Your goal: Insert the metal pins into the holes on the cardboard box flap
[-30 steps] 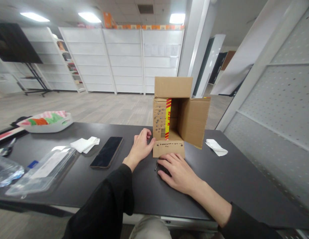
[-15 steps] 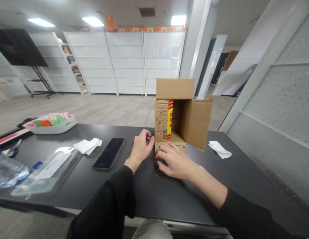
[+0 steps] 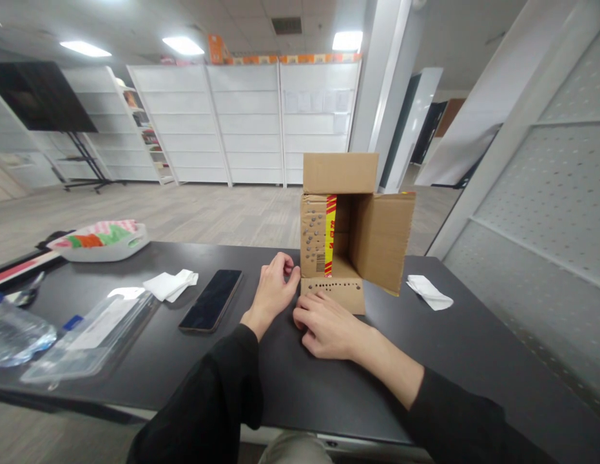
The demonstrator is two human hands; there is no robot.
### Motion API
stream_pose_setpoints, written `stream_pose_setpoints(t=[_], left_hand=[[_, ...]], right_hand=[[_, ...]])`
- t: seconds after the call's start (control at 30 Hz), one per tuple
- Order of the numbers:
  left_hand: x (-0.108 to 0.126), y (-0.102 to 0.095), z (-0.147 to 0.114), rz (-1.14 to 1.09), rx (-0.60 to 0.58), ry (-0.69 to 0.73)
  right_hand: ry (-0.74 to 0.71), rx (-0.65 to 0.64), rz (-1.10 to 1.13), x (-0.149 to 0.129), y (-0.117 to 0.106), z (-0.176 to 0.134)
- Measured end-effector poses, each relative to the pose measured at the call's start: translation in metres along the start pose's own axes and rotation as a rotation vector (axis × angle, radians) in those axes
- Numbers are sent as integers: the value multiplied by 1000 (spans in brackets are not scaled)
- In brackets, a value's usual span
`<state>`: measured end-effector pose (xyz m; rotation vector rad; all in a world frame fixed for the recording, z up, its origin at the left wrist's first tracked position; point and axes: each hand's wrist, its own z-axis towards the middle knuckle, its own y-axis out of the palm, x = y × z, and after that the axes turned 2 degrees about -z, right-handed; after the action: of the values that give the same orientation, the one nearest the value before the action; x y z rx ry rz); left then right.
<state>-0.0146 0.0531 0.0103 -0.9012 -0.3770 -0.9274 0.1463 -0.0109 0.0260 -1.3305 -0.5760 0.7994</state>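
On the black tabletop (image 3: 425, 361), near its far edge and right in front of the person, stands a brown corrugated cardboard box (image 3: 350, 225), turned on its side so its mouth faces the seat. One flap sticks up, one swings out to the right, and the bottom flap lies flat on the table with a row of small punched holes along it; a red-and-yellow tape strip runs down the left wall.

The left hand (image 3: 273, 290) rests against the box's lower left corner, fingers loosely curled, holding nothing that I can see. The right hand (image 3: 329, 322) lies knuckles-up just before the bottom flap, fingertips touching its edge; the fingers are bent over, and whether anything sits under them I cannot tell.

The box looks empty and light, I'd judge, stiff along its walls but floppy at the flaps, and dry enough not to slip. It would likely slide or tip with a push, so the side walls or corners seem a better hold than the loose flaps.

Counting: one box, one dark smartphone (image 3: 211, 299) lying face up to the left, two crumpled white tissues (image 3: 170, 284) (image 3: 429, 292), one clear plastic pouch (image 3: 87, 335), one plastic water bottle (image 3: 14, 335) at the left edge, and one white tray of coloured cloths (image 3: 99, 240) farther back.
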Motion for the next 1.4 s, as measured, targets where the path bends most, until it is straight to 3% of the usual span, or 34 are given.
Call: stream_pose_setpoints(t=[0.7, 1.4], left_hand=[[-1, 1, 0, -5, 4, 9], [-2, 2, 0, 9, 4, 7]], right_hand=[[41, -31, -71, -9, 11, 6], [35, 26, -61, -8, 14, 5]])
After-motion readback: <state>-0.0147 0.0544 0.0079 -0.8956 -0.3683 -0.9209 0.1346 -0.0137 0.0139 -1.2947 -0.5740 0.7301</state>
